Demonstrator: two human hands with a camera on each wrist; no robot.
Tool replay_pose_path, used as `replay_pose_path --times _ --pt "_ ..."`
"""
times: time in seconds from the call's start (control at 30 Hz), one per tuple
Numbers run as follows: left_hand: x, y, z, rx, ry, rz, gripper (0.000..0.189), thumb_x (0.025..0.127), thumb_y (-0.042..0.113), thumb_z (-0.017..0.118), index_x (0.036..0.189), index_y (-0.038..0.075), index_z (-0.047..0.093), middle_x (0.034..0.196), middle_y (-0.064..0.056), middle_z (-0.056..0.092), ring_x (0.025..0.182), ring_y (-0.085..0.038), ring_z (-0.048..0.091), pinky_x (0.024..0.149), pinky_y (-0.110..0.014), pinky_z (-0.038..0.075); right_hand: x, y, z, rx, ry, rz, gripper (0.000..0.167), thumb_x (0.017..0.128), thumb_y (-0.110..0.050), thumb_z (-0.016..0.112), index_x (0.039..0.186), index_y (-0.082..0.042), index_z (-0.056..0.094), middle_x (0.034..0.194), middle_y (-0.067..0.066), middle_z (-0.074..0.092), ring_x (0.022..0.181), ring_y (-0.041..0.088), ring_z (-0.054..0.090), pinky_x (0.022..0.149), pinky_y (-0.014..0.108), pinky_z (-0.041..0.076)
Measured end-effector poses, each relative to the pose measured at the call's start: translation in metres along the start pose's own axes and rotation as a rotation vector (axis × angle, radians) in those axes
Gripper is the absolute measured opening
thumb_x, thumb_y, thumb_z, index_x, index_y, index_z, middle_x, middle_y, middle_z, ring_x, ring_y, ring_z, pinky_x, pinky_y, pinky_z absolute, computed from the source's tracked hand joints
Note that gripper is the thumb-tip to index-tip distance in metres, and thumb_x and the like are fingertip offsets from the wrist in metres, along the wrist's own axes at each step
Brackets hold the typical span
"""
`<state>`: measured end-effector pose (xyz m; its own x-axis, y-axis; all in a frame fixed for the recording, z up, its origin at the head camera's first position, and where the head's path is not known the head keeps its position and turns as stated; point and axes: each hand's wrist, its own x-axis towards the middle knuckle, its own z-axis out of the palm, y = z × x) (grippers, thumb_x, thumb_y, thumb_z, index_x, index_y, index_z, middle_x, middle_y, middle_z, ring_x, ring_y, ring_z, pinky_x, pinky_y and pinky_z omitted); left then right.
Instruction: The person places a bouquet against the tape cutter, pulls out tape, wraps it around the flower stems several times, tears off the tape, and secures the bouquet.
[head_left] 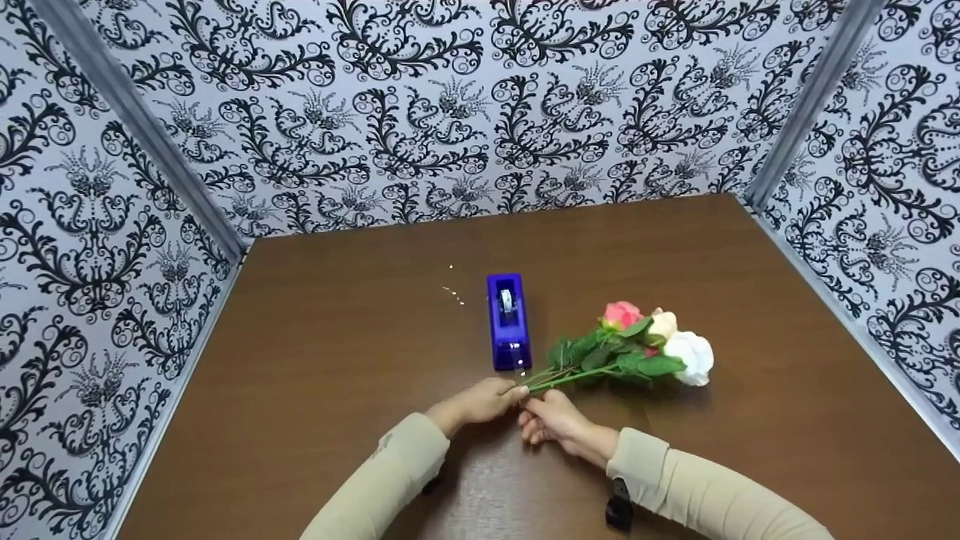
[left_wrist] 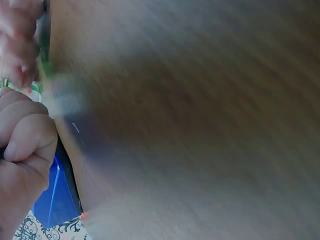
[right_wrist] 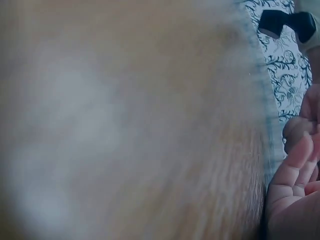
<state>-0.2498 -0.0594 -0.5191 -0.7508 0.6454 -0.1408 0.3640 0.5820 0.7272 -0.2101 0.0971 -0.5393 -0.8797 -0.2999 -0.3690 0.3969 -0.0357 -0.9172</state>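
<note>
A bunch of artificial flowers with pink, cream and white heads lies tilted to the right over the table. My left hand grips the lower stems, its fingers curled in the left wrist view. Close against it, my right hand pinches at the stem ends with thumb and forefinger, its other fingers bent; the exact contact is hidden. Just beyond the hands stands a blue tape dispenser with a roll of tape in it. In the left wrist view the blue dispenser shows below the left fist.
The brown wooden table is bounded by patterned panels at the back and sides. Small white bits lie left of the dispenser. A black strap hangs at the right wrist. Blurred table surface fills much of both wrist views.
</note>
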Motion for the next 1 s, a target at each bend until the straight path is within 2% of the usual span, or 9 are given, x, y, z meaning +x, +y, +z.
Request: replay_pose_path --times 0.17,0.3,0.37,0.47,0.57,0.63,0.7,0.87,1.0 --pt "-0.001 0.003 0.001 0.008 0.009 0.029 0.033 0.098 0.021 0.038 0.084 -0.001 0.059 0.072 0.002 0.049 0.069 -0.011 0.045 0.067 -0.026 0.041 0.007 0.001 0.003 0.201 0.073 -0.034 0.011 0.088 0.0 0.045 0.096 0.006 0.051 0.066 0.004 0.062 0.057 0.011 0.062 0.053 0.022 0.051" --pt "-0.001 0.002 0.0 0.018 0.02 0.042 0.031 0.098 0.021 0.04 0.091 0.0 0.061 0.078 -0.002 0.055 0.075 -0.011 0.049 0.072 -0.026 0.043 0.008 0.002 0.003 0.315 0.123 -0.036 0.013 0.088 0.003 0.044 0.099 0.007 0.047 0.066 0.005 0.062 0.059 0.012 0.061 0.057 0.023 0.052" --pt "-0.001 0.001 0.0 0.005 0.018 0.041 0.032 0.098 0.022 0.04 0.092 -0.002 0.06 0.075 -0.003 0.055 0.072 -0.012 0.049 0.069 -0.027 0.044 0.007 0.001 0.001 0.359 0.138 -0.042 0.015 0.088 0.005 0.042 0.103 0.009 0.044 0.066 0.005 0.062 0.06 0.012 0.06 0.059 0.023 0.052" --pt "-0.002 -0.002 0.002 0.004 0.026 0.041 0.03 0.098 0.022 0.041 0.094 -0.001 0.06 0.074 -0.002 0.052 0.072 -0.012 0.048 0.068 -0.026 0.043 0.003 -0.002 -0.003 0.407 0.125 -0.047 0.02 0.088 0.006 0.039 0.108 0.009 0.041 0.07 0.004 0.063 0.062 0.011 0.06 0.059 0.022 0.051" --pt "-0.003 -0.004 0.004 0.044 0.039 0.035 0.031 0.097 0.023 0.043 0.108 0.0 0.06 0.088 -0.005 0.062 0.084 -0.015 0.056 0.078 -0.028 0.046 -0.001 -0.006 -0.007 0.451 0.061 -0.043 0.021 0.086 0.009 0.035 0.105 0.004 0.044 0.072 0.004 0.064 0.061 0.01 0.061 0.058 0.02 0.048" --pt "-0.004 -0.005 0.005 0.111 0.051 0.03 0.033 0.097 0.026 0.043 0.116 0.004 0.057 0.103 -0.008 0.064 0.098 -0.017 0.058 0.087 -0.03 0.045 -0.003 -0.009 -0.009 0.501 0.016 -0.038 0.02 0.086 0.007 0.034 0.098 0.001 0.048 0.073 0.004 0.065 0.061 0.01 0.061 0.058 0.021 0.048" --pt "-0.005 -0.005 0.006 0.201 0.06 0.024 0.034 0.097 0.028 0.043 0.12 0.005 0.054 0.11 -0.012 0.063 0.104 -0.022 0.058 0.089 -0.033 0.046 -0.004 -0.012 -0.011 0.548 -0.005 -0.037 0.018 0.089 0.003 0.034 0.092 -0.003 0.051 0.076 0.003 0.066 0.062 0.01 0.06 0.059 0.021 0.048" --pt "-0.007 -0.004 0.01 0.516 0.12 0.061 0.02 0.097 0.027 0.044 0.098 0.007 0.047 0.086 -0.012 0.066 0.078 -0.026 0.065 0.065 -0.035 0.051 -0.001 -0.018 -0.011 0.646 0.072 -0.046 0.013 0.096 -0.009 0.04 0.092 -0.005 0.052 0.085 0.0 0.065 0.062 0.008 0.057 0.06 0.019 0.047" --pt "-0.009 -0.005 0.013 0.69 0.205 0.133 0.017 0.096 0.022 0.046 0.095 0.006 0.043 0.075 -0.008 0.063 0.065 -0.025 0.063 0.056 -0.034 0.049 0.004 -0.02 -0.01 0.704 0.121 -0.065 0.017 0.096 -0.013 0.044 0.089 -0.004 0.056 0.081 0.002 0.061 0.061 0.007 0.053 0.06 0.019 0.046"
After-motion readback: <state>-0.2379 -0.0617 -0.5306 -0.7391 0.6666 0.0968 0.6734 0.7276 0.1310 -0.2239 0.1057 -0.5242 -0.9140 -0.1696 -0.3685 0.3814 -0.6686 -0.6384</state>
